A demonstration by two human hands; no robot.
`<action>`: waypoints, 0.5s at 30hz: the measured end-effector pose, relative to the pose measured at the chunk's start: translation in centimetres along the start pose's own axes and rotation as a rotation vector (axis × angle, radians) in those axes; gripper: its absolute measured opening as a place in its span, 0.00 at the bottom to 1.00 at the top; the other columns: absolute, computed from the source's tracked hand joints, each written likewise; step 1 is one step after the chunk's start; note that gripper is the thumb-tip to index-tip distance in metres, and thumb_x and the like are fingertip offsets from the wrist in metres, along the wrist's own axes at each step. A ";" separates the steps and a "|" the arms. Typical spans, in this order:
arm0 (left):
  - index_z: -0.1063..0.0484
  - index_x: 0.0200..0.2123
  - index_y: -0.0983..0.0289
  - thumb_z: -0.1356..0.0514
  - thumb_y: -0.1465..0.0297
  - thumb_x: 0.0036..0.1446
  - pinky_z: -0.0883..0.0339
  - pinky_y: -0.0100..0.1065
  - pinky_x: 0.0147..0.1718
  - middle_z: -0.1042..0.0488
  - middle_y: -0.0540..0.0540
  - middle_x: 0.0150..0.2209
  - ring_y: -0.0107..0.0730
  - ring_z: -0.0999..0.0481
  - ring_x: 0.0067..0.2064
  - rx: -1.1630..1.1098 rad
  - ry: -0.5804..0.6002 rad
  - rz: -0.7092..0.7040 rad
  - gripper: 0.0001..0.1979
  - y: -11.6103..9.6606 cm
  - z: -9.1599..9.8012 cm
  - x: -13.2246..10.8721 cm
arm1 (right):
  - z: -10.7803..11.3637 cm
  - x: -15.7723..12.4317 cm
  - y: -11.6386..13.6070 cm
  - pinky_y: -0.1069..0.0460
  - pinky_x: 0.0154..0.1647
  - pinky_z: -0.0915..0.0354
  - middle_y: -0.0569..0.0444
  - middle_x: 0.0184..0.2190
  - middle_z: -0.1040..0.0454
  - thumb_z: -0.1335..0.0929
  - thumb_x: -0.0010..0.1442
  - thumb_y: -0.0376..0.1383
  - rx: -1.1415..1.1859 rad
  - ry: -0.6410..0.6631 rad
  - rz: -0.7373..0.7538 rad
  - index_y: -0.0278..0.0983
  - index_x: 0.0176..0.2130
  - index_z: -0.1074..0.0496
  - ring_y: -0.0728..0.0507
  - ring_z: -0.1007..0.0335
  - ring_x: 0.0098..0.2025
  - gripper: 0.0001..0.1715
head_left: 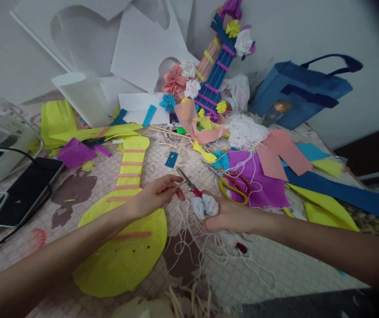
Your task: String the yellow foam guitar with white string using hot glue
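My right hand [219, 214] is closed around a small pair of scissors [189, 181]. Their blades point up and left, and their handles are wrapped in pale fluffy padding [205, 206]. Close to the blade tips, my left hand [158, 192] has its fingertips pinched together. What they hold is too thin to make out. Loose white string [189, 240] trails in loops below both hands. Under my left forearm lies a yellow paper guitar [133, 256], flat on the table, with pink strips across its neck and body and small dark holes near its base.
Red- and yellow-handled scissors [238, 187] lie on purple paper [268, 185] at right. Behind are a white string heap [247, 131], a blue flower-trimmed guitar [215, 79] and a blue bag [302, 92]. A phone [24, 190] and cables are at left.
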State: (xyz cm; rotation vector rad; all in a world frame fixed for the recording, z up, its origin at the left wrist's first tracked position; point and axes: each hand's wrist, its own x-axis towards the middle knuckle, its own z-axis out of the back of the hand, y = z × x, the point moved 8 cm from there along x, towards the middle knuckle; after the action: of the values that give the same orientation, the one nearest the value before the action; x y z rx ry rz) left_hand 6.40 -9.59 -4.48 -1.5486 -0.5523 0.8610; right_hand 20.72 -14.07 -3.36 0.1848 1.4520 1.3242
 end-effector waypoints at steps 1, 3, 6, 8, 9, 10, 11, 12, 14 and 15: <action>0.39 0.50 0.67 0.46 0.65 0.61 0.51 0.28 0.20 0.24 0.56 0.34 0.20 0.45 0.21 0.002 0.000 0.002 0.17 0.1 0.1 0.0 | -0.1 0.0 0.0 0.51 0.36 0.36 0.58 0.32 0.28 0.29 0.41 0.30 0.009 0.006 -0.005 0.40 0.43 0.34 0.45 0.33 0.36 0.26; 0.38 0.47 0.66 0.46 0.65 0.61 0.50 0.27 0.21 0.23 0.56 0.35 0.21 0.44 0.21 0.015 -0.009 -0.001 0.14 0.2 0.2 -0.1 | -0.3 0.1 -0.1 0.53 0.35 0.37 0.59 0.32 0.29 0.30 0.41 0.29 0.047 0.012 -0.020 0.39 0.43 0.34 0.46 0.34 0.35 0.26; 0.37 0.43 0.66 0.46 0.65 0.60 0.49 0.27 0.21 0.23 0.56 0.35 0.22 0.42 0.23 0.041 -0.022 -0.015 0.11 0.2 0.3 -0.2 | -0.6 0.2 -0.2 0.55 0.32 0.39 0.60 0.30 0.30 0.29 0.40 0.29 0.123 0.037 -0.053 0.39 0.40 0.34 0.48 0.35 0.33 0.24; 0.37 0.43 0.66 0.46 0.65 0.60 0.49 0.27 0.21 0.24 0.56 0.34 0.22 0.42 0.22 0.045 -0.018 -0.017 0.11 0.2 0.3 -0.3 | -0.9 0.0 0.0 0.56 0.30 0.40 0.60 0.28 0.31 0.29 0.41 0.29 0.176 0.083 -0.068 0.38 0.37 0.32 0.49 0.36 0.31 0.20; 0.37 0.44 0.66 0.47 0.65 0.61 0.50 0.27 0.21 0.24 0.56 0.34 0.21 0.43 0.22 0.039 -0.011 -0.014 0.12 0.2 0.2 -0.3 | -1.1 -0.1 0.1 0.56 0.29 0.40 0.61 0.26 0.31 0.30 0.41 0.29 0.205 0.112 -0.071 0.38 0.34 0.32 0.49 0.36 0.30 0.17; 0.37 0.45 0.66 0.47 0.65 0.61 0.50 0.27 0.21 0.24 0.56 0.35 0.21 0.44 0.21 0.023 -0.001 -0.008 0.12 0.3 0.1 -0.3 | -1.2 -0.2 0.3 0.56 0.29 0.40 0.61 0.26 0.32 0.30 0.41 0.29 0.235 0.137 -0.068 0.38 0.33 0.32 0.50 0.37 0.29 0.15; 0.38 0.45 0.66 0.47 0.65 0.61 0.51 0.27 0.20 0.24 0.56 0.35 0.20 0.45 0.21 -0.003 0.009 0.001 0.13 0.4 0.1 -0.3 | -1.3 -0.3 0.4 0.57 0.29 0.41 0.61 0.25 0.32 0.30 0.41 0.29 0.258 0.154 -0.066 0.38 0.31 0.33 0.50 0.37 0.29 0.14; 0.38 0.46 0.66 0.47 0.65 0.61 0.51 0.27 0.20 0.24 0.57 0.36 0.20 0.45 0.20 -0.038 0.017 0.010 0.13 0.5 0.1 -0.3 | -1.3 -0.4 0.5 0.57 0.29 0.41 0.61 0.25 0.32 0.30 0.41 0.28 0.270 0.161 -0.067 0.38 0.30 0.33 0.50 0.37 0.29 0.13; 0.39 0.46 0.66 0.47 0.65 0.61 0.53 0.28 0.19 0.24 0.57 0.36 0.19 0.46 0.20 -0.123 0.023 0.028 0.13 0.8 0.1 -0.3 | -1.2 -0.6 0.6 0.57 0.29 0.41 0.61 0.26 0.32 0.30 0.40 0.28 0.274 0.157 -0.074 0.37 0.29 0.33 0.50 0.37 0.30 0.13; 0.39 0.46 0.66 0.46 0.65 0.61 0.54 0.27 0.19 0.24 0.57 0.36 0.18 0.47 0.19 -0.157 0.021 0.035 0.13 0.9 0.2 -0.3 | -1.1 -0.6 0.6 0.57 0.30 0.41 0.61 0.26 0.32 0.30 0.40 0.28 0.271 0.150 -0.075 0.37 0.29 0.33 0.50 0.37 0.30 0.13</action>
State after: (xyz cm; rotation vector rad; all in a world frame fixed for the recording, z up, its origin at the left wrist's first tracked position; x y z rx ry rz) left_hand 5.93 -9.84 -5.35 -1.7124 -0.5914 0.8433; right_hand 19.80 -14.97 -2.77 0.2094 1.7476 1.0969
